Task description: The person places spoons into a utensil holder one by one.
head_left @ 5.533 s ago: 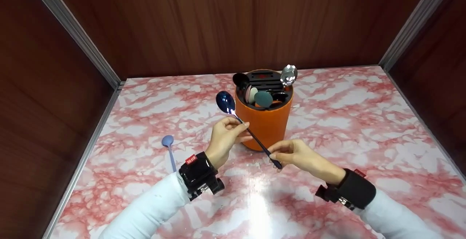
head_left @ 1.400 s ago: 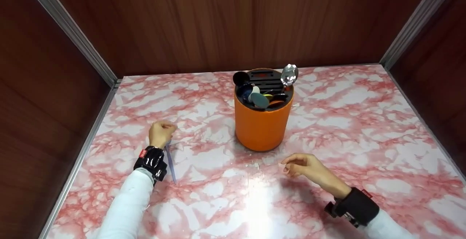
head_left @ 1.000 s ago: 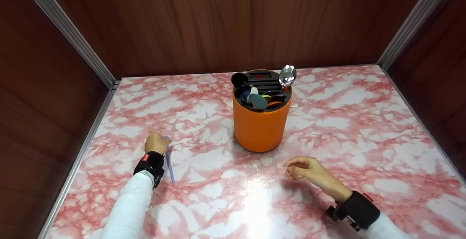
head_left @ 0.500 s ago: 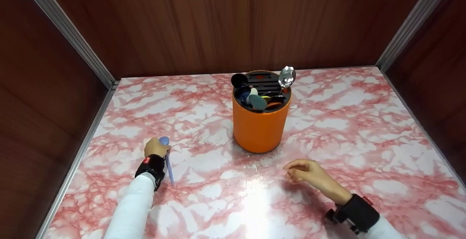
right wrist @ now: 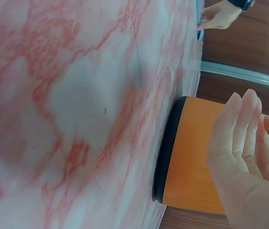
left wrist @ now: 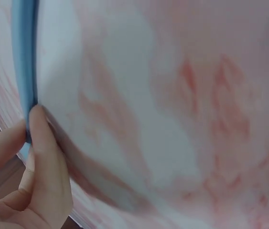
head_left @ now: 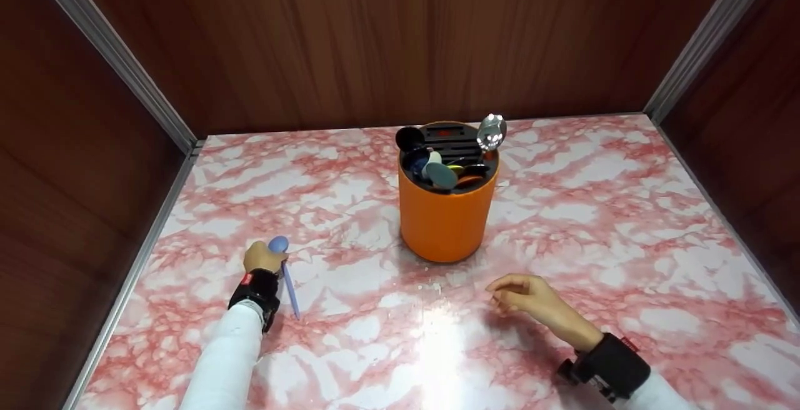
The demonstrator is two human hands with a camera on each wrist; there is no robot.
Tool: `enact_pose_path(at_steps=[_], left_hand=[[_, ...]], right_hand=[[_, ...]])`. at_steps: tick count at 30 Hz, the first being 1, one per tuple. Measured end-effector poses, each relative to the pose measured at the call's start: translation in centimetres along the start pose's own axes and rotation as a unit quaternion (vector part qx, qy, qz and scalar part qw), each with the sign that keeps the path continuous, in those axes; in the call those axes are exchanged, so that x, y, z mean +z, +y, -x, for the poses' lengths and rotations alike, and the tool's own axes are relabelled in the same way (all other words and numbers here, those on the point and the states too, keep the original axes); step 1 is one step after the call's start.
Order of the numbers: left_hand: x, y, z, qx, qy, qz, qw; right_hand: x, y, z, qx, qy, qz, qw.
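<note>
On the left of the table a light blue spoon (head_left: 290,288) lies with its bowl toward the back. My left hand (head_left: 262,256) pinches its handle just below the bowl. Close up in the left wrist view, thumb and fingertips meet on the blue handle (left wrist: 25,62). My right hand (head_left: 531,300) holds nothing; its fingers are loosely bent in front of the orange utensil holder (head_left: 447,225). In that holder's black top stand a silver spoon (head_left: 492,132), a black one (head_left: 410,139), a dark blue one (head_left: 417,163) and a teal one (head_left: 442,176).
The table (head_left: 581,210) has a pink and white marbled top. Dark wooden panels (head_left: 400,41) close off the back and both sides, with metal rails at the corners. The holder stands upright between my hands, toward the back.
The dark blue spoon, earlier held in both hands, now stands in the holder. My left hand has moved left and down onto the light blue spoon. My right hand has drawn slightly back, without anything.
</note>
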State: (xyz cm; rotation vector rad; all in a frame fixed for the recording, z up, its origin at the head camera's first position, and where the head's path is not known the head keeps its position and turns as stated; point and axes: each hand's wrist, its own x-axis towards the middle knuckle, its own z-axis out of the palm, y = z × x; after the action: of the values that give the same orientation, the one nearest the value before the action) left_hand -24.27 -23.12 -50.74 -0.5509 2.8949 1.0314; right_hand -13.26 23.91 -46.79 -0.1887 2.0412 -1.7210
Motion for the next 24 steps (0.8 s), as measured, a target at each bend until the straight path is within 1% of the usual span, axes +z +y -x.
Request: enact_pose_path(at_steps=[5, 7, 9, 12, 14, 16, 18, 20, 22, 24], left_hand=[[-0.2, 0.3, 0.4, -0.01, -0.004, 0.015, 0.9998], [-0.3, 0.5, 0.5, -0.019, -0.007, 0.033, 0.9993], [-0.2, 0.7, 0.5, -0.019, -0.007, 0.034, 0.9992], [0.1, 1.1, 0.3, -0.029, -0.014, 0.067, 0.9972], [0.5, 1.3, 0.3, -0.03, -0.019, 0.081, 0.9961], [0.8, 1.6, 0.3, -0.046, -0.029, 0.129, 0.9902], [1.1, 1.9, 0.3, -0.06, -0.039, 0.165, 0.9838], [1.4, 2.5, 0.5, -0.075, -0.045, 0.191, 0.9776], [1.7, 3.1, 0.7, -0.081, -0.052, 0.212, 0.9725], [2.0, 3.8, 1.0, -0.084, -0.062, 0.239, 0.9654]], right_hand=[[0.1, 0.2, 0.0, -0.016, -0.007, -0.011, 0.9998], [0.1, 0.4, 0.0, -0.019, -0.01, -0.017, 0.9996], [0.1, 0.5, 0.0, -0.022, -0.011, -0.016, 0.9996], [0.2, 0.5, 0.0, -0.022, -0.012, -0.022, 0.9994], [0.2, 0.6, 0.0, -0.021, -0.013, -0.026, 0.9993], [0.2, 0.6, 0.0, -0.016, -0.014, -0.04, 0.999], [0.2, 0.7, 0.0, -0.012, -0.016, -0.05, 0.9985], [0.3, 0.8, -0.1, -0.009, -0.018, -0.054, 0.9983], [0.3, 0.8, -0.1, -0.008, -0.018, -0.057, 0.9982], [0.3, 0.8, -0.2, -0.01, -0.02, -0.055, 0.9982]])
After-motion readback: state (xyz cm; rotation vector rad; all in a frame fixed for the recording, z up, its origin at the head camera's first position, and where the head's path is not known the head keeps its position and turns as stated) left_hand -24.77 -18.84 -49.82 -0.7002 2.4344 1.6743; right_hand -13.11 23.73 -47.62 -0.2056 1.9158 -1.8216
